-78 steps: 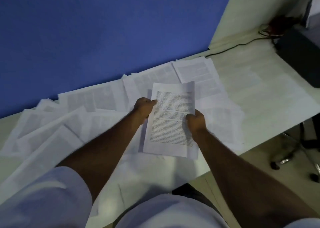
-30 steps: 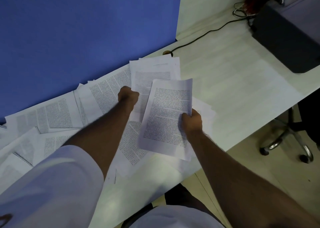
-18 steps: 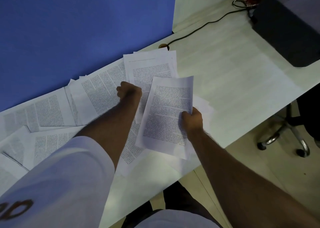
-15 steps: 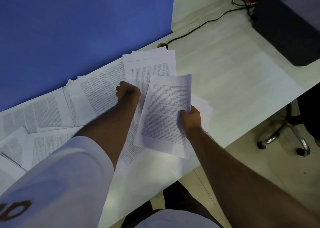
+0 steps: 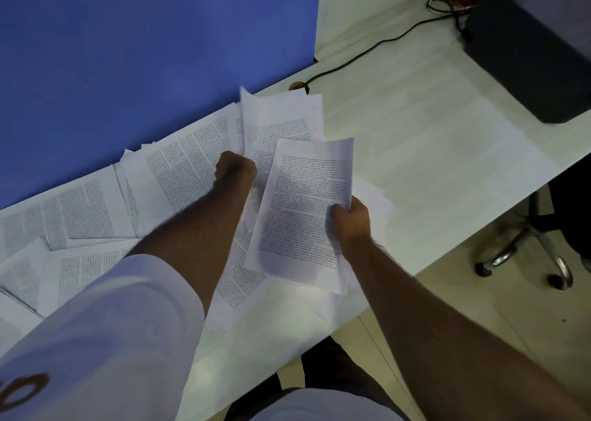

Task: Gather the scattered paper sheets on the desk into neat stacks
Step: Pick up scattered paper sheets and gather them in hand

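- One more printed sheet point(image 5: 278, 123) is now lifting at its far corner, pulled by the curled left hand point(image 5: 236, 168).
- Right hand point(image 5: 350, 217) still grips the gathered stack point(image 5: 303, 209) above the desk point(image 5: 431, 151).
- Many sheets point(image 5: 80, 215) remain scattered leftward, so gathering looks far from done.

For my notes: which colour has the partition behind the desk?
Blue: the partition is plain solid blue, seen best in the head view.
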